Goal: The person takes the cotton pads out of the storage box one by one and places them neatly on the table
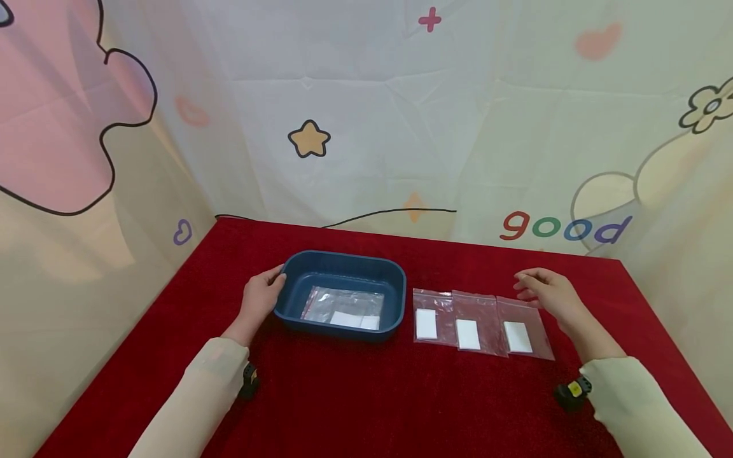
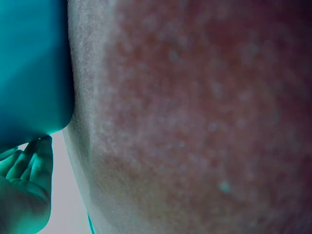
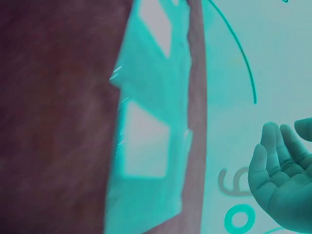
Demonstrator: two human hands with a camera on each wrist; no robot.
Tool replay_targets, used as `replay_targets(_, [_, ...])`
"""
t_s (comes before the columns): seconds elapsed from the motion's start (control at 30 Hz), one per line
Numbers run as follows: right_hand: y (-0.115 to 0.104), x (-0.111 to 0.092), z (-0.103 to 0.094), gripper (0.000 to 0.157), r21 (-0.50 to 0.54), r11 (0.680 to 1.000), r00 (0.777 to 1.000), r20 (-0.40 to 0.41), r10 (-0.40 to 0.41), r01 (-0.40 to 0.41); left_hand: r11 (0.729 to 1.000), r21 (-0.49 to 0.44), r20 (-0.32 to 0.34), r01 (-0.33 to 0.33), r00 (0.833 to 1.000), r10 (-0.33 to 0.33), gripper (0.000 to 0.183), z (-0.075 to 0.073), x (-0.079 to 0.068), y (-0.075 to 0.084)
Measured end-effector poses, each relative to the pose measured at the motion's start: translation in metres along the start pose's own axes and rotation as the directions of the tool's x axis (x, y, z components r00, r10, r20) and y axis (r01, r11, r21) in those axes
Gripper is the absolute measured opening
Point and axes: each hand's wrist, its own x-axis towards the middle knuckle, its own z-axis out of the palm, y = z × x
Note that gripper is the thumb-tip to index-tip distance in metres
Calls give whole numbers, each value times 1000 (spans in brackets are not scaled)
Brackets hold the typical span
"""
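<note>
While the left hand (image 1: 263, 296) grips the left end of the blue tub (image 1: 345, 259), the right hand (image 1: 550, 294), loosely curved and holding nothing, is nearer the rightmost bag (image 1: 522, 313), just below its fingertips, long side running toward the person. Two other bags (image 1: 485, 318) lie between that and the tub.

Smooth plastic tub (image 1: 343, 332), glossy clear plastic bags (image 1: 482, 308), velvety tablecloth (image 1: 366, 394)

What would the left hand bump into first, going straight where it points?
Most likely the blue plastic basin: the left hand seems to be touching its outer side.
</note>
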Motion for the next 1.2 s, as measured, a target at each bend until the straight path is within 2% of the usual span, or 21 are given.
replay_targets(0.27, [-41, 19, 10, 55, 26, 997, 994, 73, -76, 74, 1000, -1, -2, -13, 1000, 13, 47, -2, -1, 0])
replay_targets(0.47, [-71, 35, 22, 50, 11, 991, 976, 173, -131, 131, 1000, 6, -1, -12, 1000, 12, 47, -1, 1, -1])
replay_targets(0.8, [-109, 61, 46, 38, 30, 984, 929, 326, -176, 176, 1000, 11, 7, -7, 1000, 7, 47, -1, 0, 0])
replay_targets(1.03, [-130, 77, 61, 38, 29, 969, 862, 452, -230, 244, 1000, 10, 12, 1, 1000, -2, 47, -1, 0, -1])
replay_targets(1.2, [-141, 87, 69, 39, -9, 966, 846, 484, -224, 260, 1000, 10, 14, -5, 1000, 5, 47, -1, 1, -1])
